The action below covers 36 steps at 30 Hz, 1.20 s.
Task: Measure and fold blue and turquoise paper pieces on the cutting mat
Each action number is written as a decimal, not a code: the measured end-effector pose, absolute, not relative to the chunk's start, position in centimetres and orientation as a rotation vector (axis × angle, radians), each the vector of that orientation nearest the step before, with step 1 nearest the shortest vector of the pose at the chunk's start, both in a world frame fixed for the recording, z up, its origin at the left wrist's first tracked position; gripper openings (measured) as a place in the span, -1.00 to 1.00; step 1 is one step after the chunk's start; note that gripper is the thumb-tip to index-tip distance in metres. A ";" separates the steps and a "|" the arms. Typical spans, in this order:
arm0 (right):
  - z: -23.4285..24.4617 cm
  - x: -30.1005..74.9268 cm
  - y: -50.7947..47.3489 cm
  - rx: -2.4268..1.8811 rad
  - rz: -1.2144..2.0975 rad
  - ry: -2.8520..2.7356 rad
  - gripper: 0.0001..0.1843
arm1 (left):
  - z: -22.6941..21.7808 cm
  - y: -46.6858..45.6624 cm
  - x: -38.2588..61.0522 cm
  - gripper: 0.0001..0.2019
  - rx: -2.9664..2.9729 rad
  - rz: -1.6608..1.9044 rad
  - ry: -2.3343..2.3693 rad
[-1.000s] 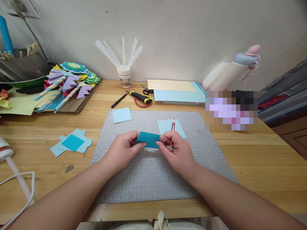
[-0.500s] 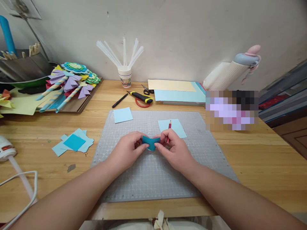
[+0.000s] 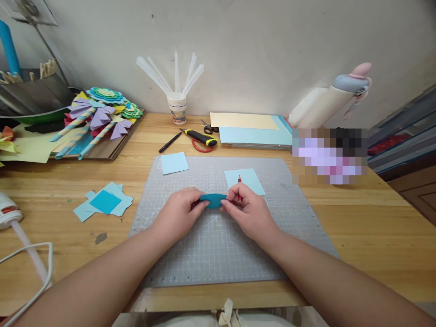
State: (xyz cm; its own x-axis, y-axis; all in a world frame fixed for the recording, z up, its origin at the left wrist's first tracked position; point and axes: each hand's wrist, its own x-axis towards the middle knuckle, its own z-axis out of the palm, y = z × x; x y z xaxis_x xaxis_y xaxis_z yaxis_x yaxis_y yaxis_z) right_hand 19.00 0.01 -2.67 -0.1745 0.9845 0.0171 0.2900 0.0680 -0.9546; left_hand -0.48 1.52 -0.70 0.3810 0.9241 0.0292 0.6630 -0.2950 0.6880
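A small piece of dark teal paper (image 3: 214, 200) is stretched between my two hands above the grey cutting mat (image 3: 211, 254). My left hand (image 3: 180, 209) pinches its left end between thumb and fingers. At the right end, my right hand (image 3: 250, 211) grips the paper, with a red pencil (image 3: 240, 193) also tucked in its fingers, point up. The paper looks bowed, its lower edge curved. Just behind my right hand lies a light blue paper square (image 3: 250, 179), partly hidden by it. Another light blue square (image 3: 175, 163) lies on the mat's back left.
Left of the mat lie light blue scraps with a bright blue square (image 3: 105, 202). A glue gun (image 3: 8, 213) and its cord sit at far left. Behind the mat are a black pen (image 3: 170, 142), a yellow-black cutter (image 3: 200, 137), scissors (image 3: 208, 127), a cup of straws (image 3: 177, 111) and stacked paper (image 3: 255, 136).
The teal paper has tilted and flexed between my fingers, so it now shows as a narrower, bowed strip. The pencil in my right hand has turned slightly more upright.
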 end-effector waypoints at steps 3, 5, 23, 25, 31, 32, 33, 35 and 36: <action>-2.6 19.0 0.0 -1.322 1.110 -1.601 -0.83 | -0.7 1.5 -0.5 -0.81 2.057 0.589 1.349; -2.5 18.9 0.0 -1.340 1.058 -1.627 -0.84 | -0.7 1.5 -0.5 -0.81 2.055 0.599 1.338; -2.9 19.0 0.3 -1.246 1.313 -1.422 -0.77 | -0.8 1.4 -0.4 -0.76 1.677 0.687 1.372; -2.9 18.9 0.3 -1.210 1.347 -1.376 -0.77 | -0.7 1.4 -0.4 -0.75 1.603 0.689 1.345; -2.4 18.8 0.2 -1.191 1.362 -1.356 -0.77 | -0.7 1.5 -0.4 -0.74 1.468 0.687 1.293; -2.4 18.8 0.2 -1.193 1.362 -1.359 -0.77 | -0.7 1.5 -0.4 -0.74 1.458 0.686 1.291; -2.4 18.8 0.3 -1.194 1.362 -1.361 -0.77 | -0.7 1.5 -0.4 -0.74 1.449 0.685 1.289; -2.4 18.9 0.3 -1.193 1.362 -1.364 -0.77 | -0.7 1.5 -0.4 -0.74 1.437 0.684 1.288; -2.4 18.9 0.3 -1.190 1.362 -1.365 -0.77 | -0.7 1.5 -0.4 -0.74 1.433 0.683 1.287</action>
